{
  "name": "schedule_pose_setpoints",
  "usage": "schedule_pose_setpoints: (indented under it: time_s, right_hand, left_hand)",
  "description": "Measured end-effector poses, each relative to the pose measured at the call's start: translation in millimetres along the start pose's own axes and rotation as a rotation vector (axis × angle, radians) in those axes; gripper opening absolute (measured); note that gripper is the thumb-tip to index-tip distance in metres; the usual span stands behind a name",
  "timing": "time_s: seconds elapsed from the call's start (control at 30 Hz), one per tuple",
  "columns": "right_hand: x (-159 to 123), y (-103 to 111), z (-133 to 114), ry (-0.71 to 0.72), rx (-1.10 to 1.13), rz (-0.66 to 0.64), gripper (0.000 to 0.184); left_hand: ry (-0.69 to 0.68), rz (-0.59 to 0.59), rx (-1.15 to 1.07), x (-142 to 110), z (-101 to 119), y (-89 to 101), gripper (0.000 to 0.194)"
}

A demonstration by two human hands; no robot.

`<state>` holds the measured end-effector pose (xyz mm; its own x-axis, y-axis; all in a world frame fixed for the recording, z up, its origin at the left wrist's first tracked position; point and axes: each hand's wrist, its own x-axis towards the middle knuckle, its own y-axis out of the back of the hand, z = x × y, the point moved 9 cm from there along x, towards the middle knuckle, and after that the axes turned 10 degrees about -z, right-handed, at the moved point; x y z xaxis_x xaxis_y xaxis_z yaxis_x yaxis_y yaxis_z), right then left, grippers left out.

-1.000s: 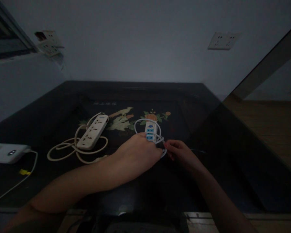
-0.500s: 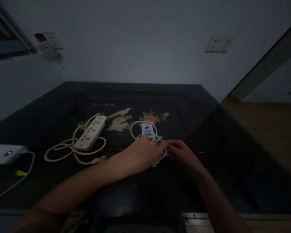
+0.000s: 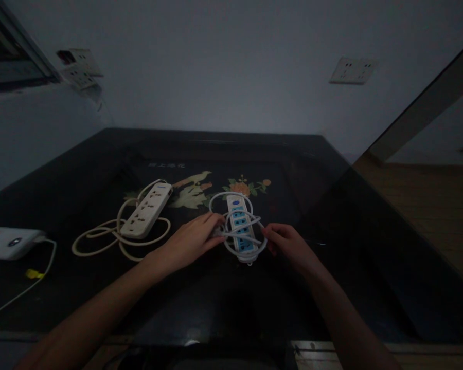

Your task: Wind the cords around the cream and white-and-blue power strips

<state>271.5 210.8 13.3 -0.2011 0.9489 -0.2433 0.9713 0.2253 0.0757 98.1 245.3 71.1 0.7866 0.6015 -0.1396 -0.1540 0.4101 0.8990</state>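
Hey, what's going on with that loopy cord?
A person's left hand holds the cord on one side, and the right hand pinches it on the other. It lies in loose loops over the power strip with blue sockets. A cream power strip lies to the left on the dark table.

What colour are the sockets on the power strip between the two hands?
Bright blue, set in the white power strip; the head view shows it.
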Motion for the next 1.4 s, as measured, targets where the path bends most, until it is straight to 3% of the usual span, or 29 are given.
schedule_pose_setpoints:
  time_s: [0.17,0.4,0.6,0.77,1.0,1.17,1.4]
  right_hand:
    - [1.9,-1.0,1.9,-0.004,0.011,-0.007,0.047]
    - [-1.2,5.2,-5.4,0.019,0.014,0.034,0.046]
    - [-2.0,6.8,-6.5,0.021,0.019,0.046,0.047]
    - [-2.9,11.8,-7.3,0.033,0.047,0.083,0.047]
    - [-5.8,10.4,-11.7,0.054,0.111,0.07,0.043]
    - [-4.6,8.6,-11.3,0.079,0.127,0.045,0.039]
    - [-5.1,12.5,-15.6,0.144,0.074,0.077,0.036]
  left_hand:
    - [0.056,-0.048,-0.089,-2.6,-14.5,-10.7,0.028]
    - [0.016,0.074,-0.297,-18.8,-5.1,18.4,0.03]
    - [-0.148,0.256,-0.137,-22.9,23.9,43.2,0.034]
    - [-0.282,0.332,0.104,-13.2,55.7,39.6,0.032]
    - [-0.355,0.263,0.384,-0.5,86.0,22.6,0.025]
    - [-0.343,0.078,0.413,21.5,82.1,1.4,0.027]
    - [-0.236,0.0,0.329,41.0,74.7,-4.6,0.026]
